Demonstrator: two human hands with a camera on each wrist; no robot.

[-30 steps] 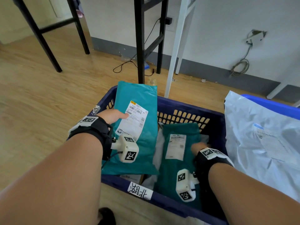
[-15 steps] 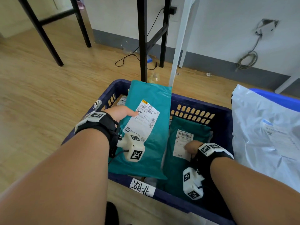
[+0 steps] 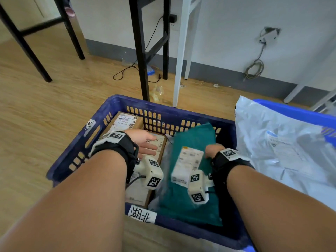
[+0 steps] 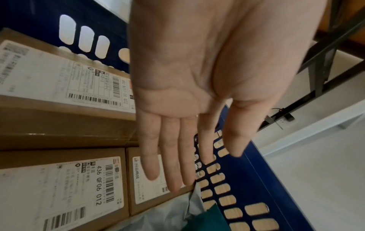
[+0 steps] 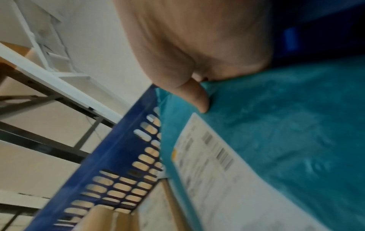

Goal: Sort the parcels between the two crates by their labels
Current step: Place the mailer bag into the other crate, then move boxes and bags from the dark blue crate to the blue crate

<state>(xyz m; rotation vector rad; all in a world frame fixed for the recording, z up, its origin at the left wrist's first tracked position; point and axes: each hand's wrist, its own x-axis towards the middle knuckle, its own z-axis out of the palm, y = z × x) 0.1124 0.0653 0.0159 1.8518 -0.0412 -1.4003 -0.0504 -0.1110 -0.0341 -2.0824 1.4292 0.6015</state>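
A dark blue crate (image 3: 76, 142) (image 4: 256, 171) (image 5: 118, 140) carries a handwritten tag (image 3: 141, 214) on its near rim. My left hand (image 3: 151, 144) (image 4: 187, 148) hovers flat and empty over labelled cardboard boxes (image 3: 123, 120) (image 4: 59, 78) in the crate's left half. My right hand (image 3: 212, 150) grips the edge of a teal parcel (image 3: 192, 140) (image 5: 276, 125), which has a white label and sits tilted over the crate's right half; in the right wrist view the thumb (image 5: 199, 100) presses on it. A grey-white bag parcel (image 3: 272, 142) lies on the lighter blue crate (image 3: 291, 110) at the right.
Black table legs (image 3: 141, 60) and a white leg (image 3: 180, 60) stand just behind the dark crate. A black cable (image 3: 127, 73) trails on the wooden floor (image 3: 45, 106), which stretches away to the left.
The left hand has let go of the teal parcel and now hovers flat over the boxes. The teal parcel is now at the crate's right, gripped by the right hand.
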